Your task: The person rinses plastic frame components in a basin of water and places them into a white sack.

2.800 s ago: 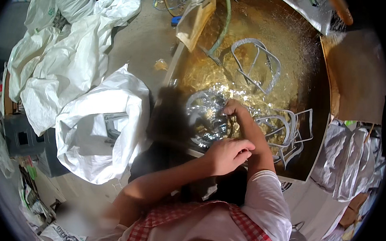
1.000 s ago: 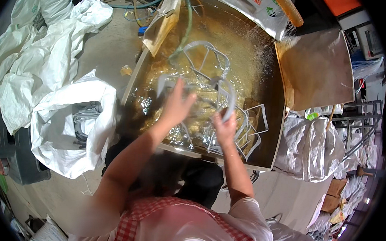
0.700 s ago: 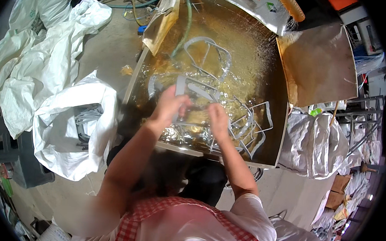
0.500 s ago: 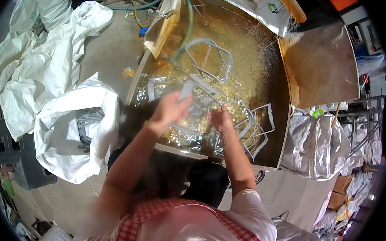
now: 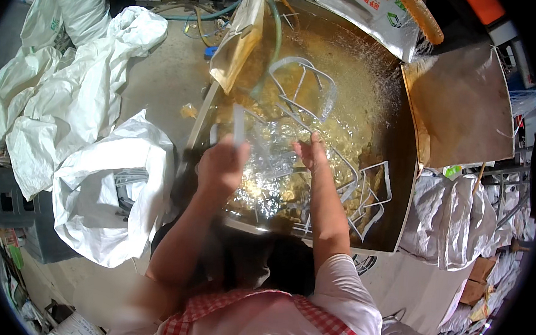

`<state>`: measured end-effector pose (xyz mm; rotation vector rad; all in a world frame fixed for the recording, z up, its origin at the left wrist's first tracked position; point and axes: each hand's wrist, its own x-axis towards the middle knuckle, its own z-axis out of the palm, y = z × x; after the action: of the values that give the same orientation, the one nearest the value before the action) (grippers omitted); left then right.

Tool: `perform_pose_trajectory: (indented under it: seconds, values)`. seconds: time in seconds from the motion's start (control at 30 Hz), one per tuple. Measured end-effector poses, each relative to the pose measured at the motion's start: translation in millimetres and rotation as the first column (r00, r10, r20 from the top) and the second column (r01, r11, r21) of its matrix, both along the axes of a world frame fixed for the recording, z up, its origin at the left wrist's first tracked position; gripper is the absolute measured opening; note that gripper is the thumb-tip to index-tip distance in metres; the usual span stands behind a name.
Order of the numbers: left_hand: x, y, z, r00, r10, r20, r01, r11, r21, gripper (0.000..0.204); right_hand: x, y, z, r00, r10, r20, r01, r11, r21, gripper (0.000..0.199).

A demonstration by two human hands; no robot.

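My left hand (image 5: pixel 220 167) is blurred and closed round a grey frame-like piece (image 5: pixel 239 124), whose flat bar stands up above the fist. Water splashes beside it, so the rest of the piece is hard to make out. To its right, my right hand (image 5: pixel 309 153) hovers over the water with thumb raised and fingers apart. A grey strip (image 5: pixel 296 119) ends visually at that thumb; I see no grip on it. Farther off, a rounded grey frame (image 5: pixel 330 100) lies in the yellowish water, and an angular frame (image 5: pixel 373 201) rests at the tank's right side.
The tank's rim (image 5: pixel 202 117) runs along the left. A brownish board (image 5: pixel 462 109) stands at its right, a stained panel (image 5: pixel 239 37) at far left. Left of the tank, an open white sack (image 5: pixel 102 219) holds grey pieces. A green hose (image 5: pixel 276 39) enters the water.
My left hand has moved left with the grey frame-like piece, and its bar now points more upright. My right hand has shifted slightly away from me. The whole view has shifted a little.
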<state>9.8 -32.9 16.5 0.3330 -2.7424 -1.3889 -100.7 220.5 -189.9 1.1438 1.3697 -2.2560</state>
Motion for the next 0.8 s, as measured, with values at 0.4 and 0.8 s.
perform_pose_trajectory:
  seconds: [0.4,0.8]
  values:
    - [0.9,23.7,-11.2,0.999,-0.025,-0.036,0.042,0.767,0.64,0.039,-45.6,-11.7,-45.9,0.938,-0.338,-0.075,0.31,0.916,-0.254,0.021]
    - [11.8,23.5,3.5,0.988,-0.049,0.149,-0.067,0.728,0.682,0.048,-75.9,-29.4,-44.3,0.95,-0.297,-0.097,0.247,0.904,-0.35,0.054]
